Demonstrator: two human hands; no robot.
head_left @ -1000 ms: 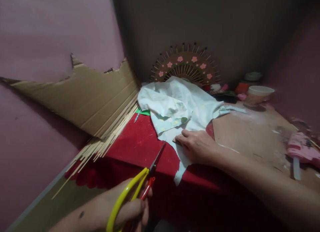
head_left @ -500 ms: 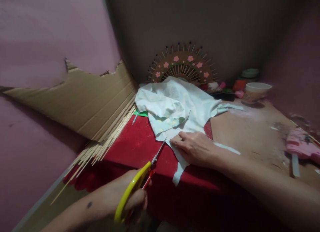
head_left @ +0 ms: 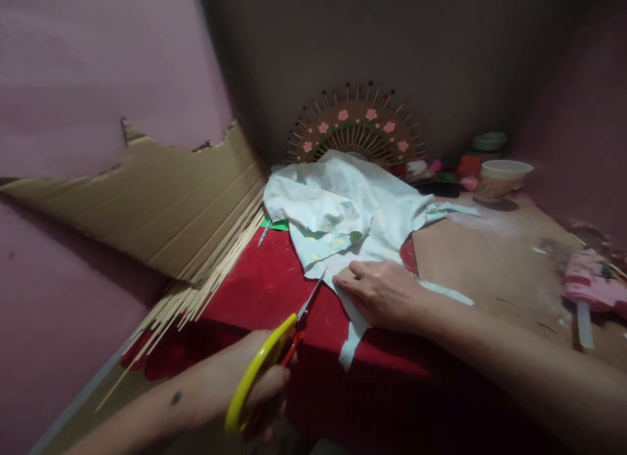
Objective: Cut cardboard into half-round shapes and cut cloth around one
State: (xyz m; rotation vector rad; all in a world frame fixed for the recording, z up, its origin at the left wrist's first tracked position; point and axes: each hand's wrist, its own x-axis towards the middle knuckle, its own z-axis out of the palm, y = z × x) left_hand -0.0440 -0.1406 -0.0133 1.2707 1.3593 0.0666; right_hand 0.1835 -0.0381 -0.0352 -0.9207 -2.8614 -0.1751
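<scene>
My left hand [head_left: 267,383] is closed around the handles of a pair of scissors [head_left: 262,363], yellow with a red part near the pivot. The blades point up and away, their tips at the near edge of a pale, crumpled cloth [head_left: 362,194]. My right hand [head_left: 375,288] pinches that cloth just right of the blade tips. A narrow strip of the cloth hangs below this hand over the table's front edge. Its fingertips are partly hidden against the fabric. The cloth lies on a red cover [head_left: 259,272], with faint yellow and green marks on one fold.
Thin wooden sticks [head_left: 196,292] lie along the left beside a torn cardboard sheet [head_left: 186,207]. A flower-decorated fan of sticks [head_left: 355,125] stands behind the cloth. At the right are a paper cup [head_left: 502,181] and a pink glue gun [head_left: 588,282]. A pencil [head_left: 263,234] lies left.
Almost nothing differs. The view has shifted very slightly; both hands, the scissors and the cloth keep nearly the same places.
</scene>
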